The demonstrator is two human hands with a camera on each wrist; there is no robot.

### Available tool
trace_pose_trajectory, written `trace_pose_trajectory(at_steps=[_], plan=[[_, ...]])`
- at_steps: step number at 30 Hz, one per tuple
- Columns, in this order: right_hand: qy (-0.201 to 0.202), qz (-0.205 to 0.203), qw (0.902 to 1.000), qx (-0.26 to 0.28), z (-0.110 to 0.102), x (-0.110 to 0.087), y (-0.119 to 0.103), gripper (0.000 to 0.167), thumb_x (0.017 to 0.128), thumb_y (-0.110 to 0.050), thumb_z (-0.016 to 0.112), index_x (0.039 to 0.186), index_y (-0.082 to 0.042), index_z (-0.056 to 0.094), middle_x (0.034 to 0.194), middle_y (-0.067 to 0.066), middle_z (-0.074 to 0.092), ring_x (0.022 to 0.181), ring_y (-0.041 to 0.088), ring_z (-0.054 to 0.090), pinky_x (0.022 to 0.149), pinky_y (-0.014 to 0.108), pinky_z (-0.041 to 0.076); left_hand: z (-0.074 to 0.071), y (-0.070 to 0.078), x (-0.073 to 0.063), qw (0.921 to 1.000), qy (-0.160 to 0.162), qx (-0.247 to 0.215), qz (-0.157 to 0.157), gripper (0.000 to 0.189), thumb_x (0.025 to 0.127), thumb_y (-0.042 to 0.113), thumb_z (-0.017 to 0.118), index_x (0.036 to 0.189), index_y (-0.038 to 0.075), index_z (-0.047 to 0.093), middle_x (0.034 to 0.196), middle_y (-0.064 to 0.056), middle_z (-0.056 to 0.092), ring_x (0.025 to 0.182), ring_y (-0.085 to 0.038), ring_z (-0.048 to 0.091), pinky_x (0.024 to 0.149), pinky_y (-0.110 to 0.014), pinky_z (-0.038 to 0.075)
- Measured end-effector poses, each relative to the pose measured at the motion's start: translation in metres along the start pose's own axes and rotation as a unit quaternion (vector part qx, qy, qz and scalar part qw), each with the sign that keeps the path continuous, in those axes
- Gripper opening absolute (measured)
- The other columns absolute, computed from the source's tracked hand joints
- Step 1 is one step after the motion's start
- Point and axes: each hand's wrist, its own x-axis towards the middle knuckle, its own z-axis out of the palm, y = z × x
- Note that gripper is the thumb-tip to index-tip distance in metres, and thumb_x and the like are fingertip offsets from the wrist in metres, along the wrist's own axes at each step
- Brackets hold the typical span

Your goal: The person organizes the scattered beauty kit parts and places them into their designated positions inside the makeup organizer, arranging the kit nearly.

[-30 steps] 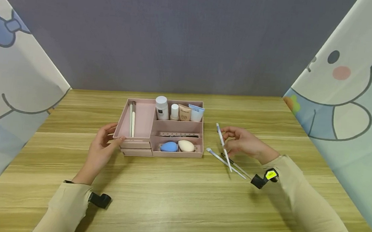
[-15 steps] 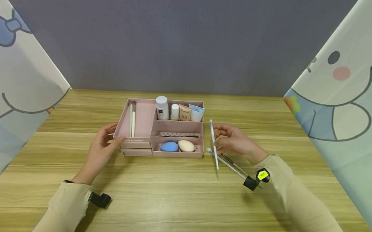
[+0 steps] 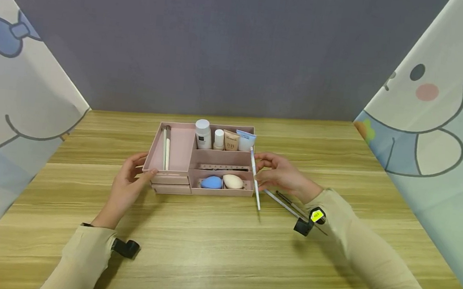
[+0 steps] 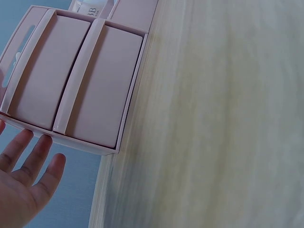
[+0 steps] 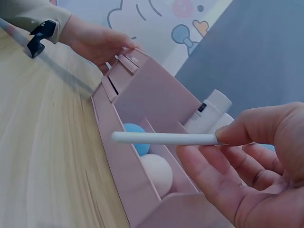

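Note:
In the head view, my left hand [image 3: 124, 189] rests at the front left corner of a pink makeup organizer [image 3: 181, 151]. Its thumb lies on the top edge, and its fairly straight fingers [image 4: 37, 159] touch the side in the left wrist view. My right hand [image 3: 282, 175] pinches a slim white makeup brush [image 5: 164, 138] between thumb and fingers. The brush slants just at the organizer's right side, bristle end away from me. Two more makeup brushes, one white-handled brush [image 3: 282, 203] and a darker one [image 3: 292, 205], lie crossed on the table under the right hand.
The organizer's left tray holds two light-handled brushes [image 3: 166, 150]. At the back stand a white bottle [image 3: 203, 136], a small bottle [image 3: 219, 139] and two tubes [image 3: 231, 140]. A blue sponge [image 3: 211, 182] and a cream sponge [image 3: 233, 182] sit in front. A grey partition [image 3: 232, 47] stands behind.
My right hand has moved left with the white brush, from beside the loose brushes to the organizer's right edge. The left hand stays at the organizer's corner.

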Motion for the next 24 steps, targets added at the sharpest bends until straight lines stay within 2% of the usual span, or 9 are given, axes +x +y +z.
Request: trace_pose_trajectory(at_steps=[7,14,24], plan=[[-0.003,-0.002,1.0,0.005,0.013,0.008,-0.002,0.062,0.087,0.017,0.052,0.142,0.016,0.025,0.097,0.011,0.054,0.071,0.019,0.066,0.064,0.034,0.059,0.0,0.0,0.0,1.0,0.002,0.001,0.001,0.05,0.099,0.01,0.06,0.144,0.001,0.041,0.135,-0.019,0.05,0.107,-0.007,0.05,0.081,-0.014,0.044],[-0.001,0.002,1.0,0.009,0.025,0.015,-0.006,0.061,0.086,0.017,0.053,0.141,0.014,0.029,0.096,0.008,0.054,0.07,0.016,0.063,0.063,0.031,0.058,0.001,0.0,0.0,1.0,0.005,0.001,0.003,0.05,0.099,0.009,0.06,0.144,0.0,0.041,0.134,-0.018,0.05,0.106,-0.005,0.051,0.081,-0.014,0.044],[-0.018,-0.009,0.9994,0.028,0.043,0.025,-0.009,0.062,0.086,0.016,0.054,0.143,0.014,0.029,0.096,0.006,0.056,0.071,0.016,0.065,0.064,0.032,0.059,0.001,0.0,0.0,0.9999,0.009,0.004,0.002,0.05,0.099,0.009,0.061,0.144,0.001,0.042,0.133,-0.017,0.051,0.106,-0.005,0.051,0.081,-0.014,0.044]])
